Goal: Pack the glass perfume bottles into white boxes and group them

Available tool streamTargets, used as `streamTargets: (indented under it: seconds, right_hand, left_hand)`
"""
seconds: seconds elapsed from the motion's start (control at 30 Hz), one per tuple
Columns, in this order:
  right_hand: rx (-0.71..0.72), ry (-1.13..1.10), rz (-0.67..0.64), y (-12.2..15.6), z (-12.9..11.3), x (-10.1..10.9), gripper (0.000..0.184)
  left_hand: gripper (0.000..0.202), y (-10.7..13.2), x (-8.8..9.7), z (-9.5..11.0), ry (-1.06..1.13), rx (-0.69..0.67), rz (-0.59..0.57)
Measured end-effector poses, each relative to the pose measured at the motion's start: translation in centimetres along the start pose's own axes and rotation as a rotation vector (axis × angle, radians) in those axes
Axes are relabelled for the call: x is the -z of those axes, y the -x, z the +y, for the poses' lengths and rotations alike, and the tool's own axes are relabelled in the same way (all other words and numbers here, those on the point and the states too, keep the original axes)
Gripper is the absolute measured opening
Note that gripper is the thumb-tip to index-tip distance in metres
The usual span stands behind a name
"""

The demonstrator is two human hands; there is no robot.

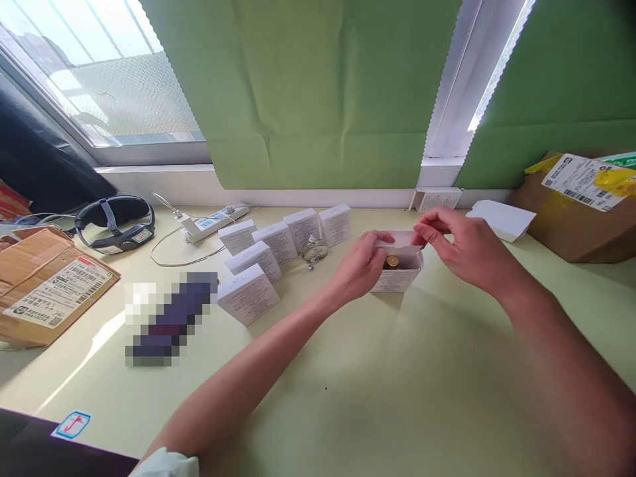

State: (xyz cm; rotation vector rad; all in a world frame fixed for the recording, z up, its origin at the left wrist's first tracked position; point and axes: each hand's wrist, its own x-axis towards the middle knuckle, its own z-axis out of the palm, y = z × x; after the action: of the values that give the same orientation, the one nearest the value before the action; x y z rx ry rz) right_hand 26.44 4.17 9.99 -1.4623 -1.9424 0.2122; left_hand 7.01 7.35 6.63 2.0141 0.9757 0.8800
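A small white carton stands with its top open on the table in front of me. Inside it shows the round gold cap of what looks like a bottle; the rest is hidden by the walls. My left hand grips the carton's left side, fingers around its back edge. At the upper right edge, my right hand has thumb and fingers pinched at the carton's flap. Left of my hands lies a small, shiny, clear object whose kind I cannot make out.
Several closed white cartons stand left of centre. Behind them are a power strip with cables and a dark headset. A brown parcel is at left, a large cardboard box at right, near a white folded carton.
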Motion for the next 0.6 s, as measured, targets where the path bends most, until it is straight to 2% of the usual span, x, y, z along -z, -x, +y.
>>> streamTargets:
  seconds: [0.1, 0.17, 0.2, 0.23, 0.3, 0.37, 0.43, 0.5, 0.6]
  right_hand:
    - [0.053, -0.012, -0.212, 0.1, -0.2, -0.1, 0.023]
    - [0.078, -0.003, -0.232, 0.0, -0.2, -0.8, 0.020]
    - [0.081, 0.019, -0.217, 0.0, -0.1, -1.2, 0.019]
    - [0.076, 0.052, -0.198, -0.1, -0.1, -1.5, 0.020]
    - [0.046, 0.135, -0.147, -0.3, 0.2, -1.7, 0.021]
    - [-0.034, 0.193, -0.082, -0.5, 1.0, -1.6, 0.018]
    - [-0.183, 0.153, -0.030, -0.7, 2.3, -1.3, 0.013]
    - [-0.353, 0.020, -0.017, -0.8, 4.3, -1.3, 0.014]
    - [-0.470, -0.130, -0.042, -0.7, 7.3, -2.1, 0.016]
  left_hand:
    - [0.034, -0.3, 1.0, -0.4, 0.175, -0.066, -0.158]
    - [0.036, -0.5, 1.4, -1.1, 0.322, -0.091, -0.329]
    - [0.048, -0.5, 1.4, -1.7, 0.369, -0.097, -0.386]
    - [0.067, -0.6, 1.2, -2.3, 0.394, -0.103, -0.406]
    - [0.102, -0.7, 0.7, -3.7, 0.418, -0.110, -0.330]
    - [0.116, -0.7, 0.2, -5.0, 0.456, -0.061, -0.275]
    - [0.106, -0.8, -0.1, -6.1, 0.487, 0.036, -0.314]
    - [0.086, -0.9, -0.1, -7.0, 0.535, 0.136, -0.336]
    - [0.060, -1.1, -0.2, -7.9, 0.676, 0.246, -0.255]
